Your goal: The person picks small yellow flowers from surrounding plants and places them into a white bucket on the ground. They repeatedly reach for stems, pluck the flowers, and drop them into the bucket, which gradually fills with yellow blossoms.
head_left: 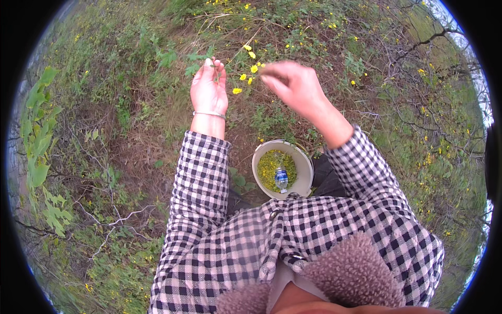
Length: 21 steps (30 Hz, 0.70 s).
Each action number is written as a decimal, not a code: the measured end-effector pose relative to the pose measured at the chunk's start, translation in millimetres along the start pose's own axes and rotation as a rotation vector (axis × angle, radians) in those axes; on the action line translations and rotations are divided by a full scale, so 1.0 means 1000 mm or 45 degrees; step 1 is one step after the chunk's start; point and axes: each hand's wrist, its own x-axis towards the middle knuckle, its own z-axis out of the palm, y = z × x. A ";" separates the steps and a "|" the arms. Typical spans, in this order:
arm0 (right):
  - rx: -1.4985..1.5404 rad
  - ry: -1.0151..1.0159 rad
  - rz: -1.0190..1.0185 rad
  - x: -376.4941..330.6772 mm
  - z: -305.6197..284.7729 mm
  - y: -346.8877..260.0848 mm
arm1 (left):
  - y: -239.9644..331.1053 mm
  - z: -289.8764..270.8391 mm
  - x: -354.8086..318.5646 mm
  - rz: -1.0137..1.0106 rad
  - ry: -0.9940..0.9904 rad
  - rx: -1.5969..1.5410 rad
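At the far left a leafy green shrub (39,152) rises along the edge of the rough ground (130,146), with dry bare twigs (112,220) lying below it. The person's left hand (208,86) is raised over the weeds, palm side up, a thin silver bangle (209,113) on its wrist; its fingertips (212,64) are pinched together on a small pale bud or stem, too small to tell which. Just right of it, small yellow flowers (251,68) stand on thin stalks between the two hands. The right hand (293,83) is blurred; its fingers curl loosely toward the flowers, and it cannot be told whether they grip anything. Both arms wear black-and-white checked sleeves (201,178). Below the hands, close against the person's front, a pale round bucket (305,172) sits on the ground, partly filled with picked yellow blossoms (269,167), with a small plastic bottle (281,179) lying on top of them.
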 end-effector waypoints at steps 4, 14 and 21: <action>-0.052 0.134 0.117 0.044 0.028 0.001 | 0.000 0.003 -0.008 -0.047 -0.056 0.055; 0.447 0.132 0.230 0.017 0.001 0.000 | -0.009 0.024 0.006 0.202 0.098 0.090; 0.249 -0.728 0.038 -0.048 -0.051 0.023 | 0.026 0.013 0.015 0.356 0.500 -0.189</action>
